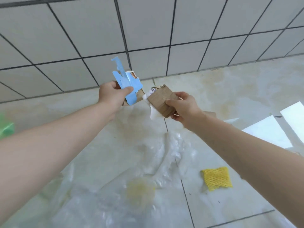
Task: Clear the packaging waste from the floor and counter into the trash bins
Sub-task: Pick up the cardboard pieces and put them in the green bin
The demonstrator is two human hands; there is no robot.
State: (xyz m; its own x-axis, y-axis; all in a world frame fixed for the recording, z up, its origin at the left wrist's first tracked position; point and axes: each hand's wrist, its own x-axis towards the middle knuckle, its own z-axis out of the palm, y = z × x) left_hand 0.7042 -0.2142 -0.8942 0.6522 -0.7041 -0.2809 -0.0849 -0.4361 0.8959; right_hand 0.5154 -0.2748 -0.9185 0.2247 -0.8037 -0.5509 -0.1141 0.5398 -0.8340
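- Clear plastic film [158, 155] lies crumpled over the middle of the glossy floor [246, 89], spreading toward the near edge.
- A yellow foam net sleeve [216, 178] lies flat on the floor to the right of the film, near the right forearm.
- A second yellowish piece [139, 190] shows blurred under the film; what it is cannot be told.
- Something green [5, 127] sits at the left edge of the view, too blurred to name.
- A grey tiled wall [148, 30] meets the floor along its far edge.
- The left hand [111, 96] is stretched forward above the floor, fingers and thumb curled round a torn blue carton [126, 79] with brown card behind it.
- The right hand [184, 106] is also stretched forward, pinching a folded brown cardboard piece [162, 100] together with white paper [153, 111] that hangs below it.
- The two held bundles are just beside each other, above the floor near the wall.
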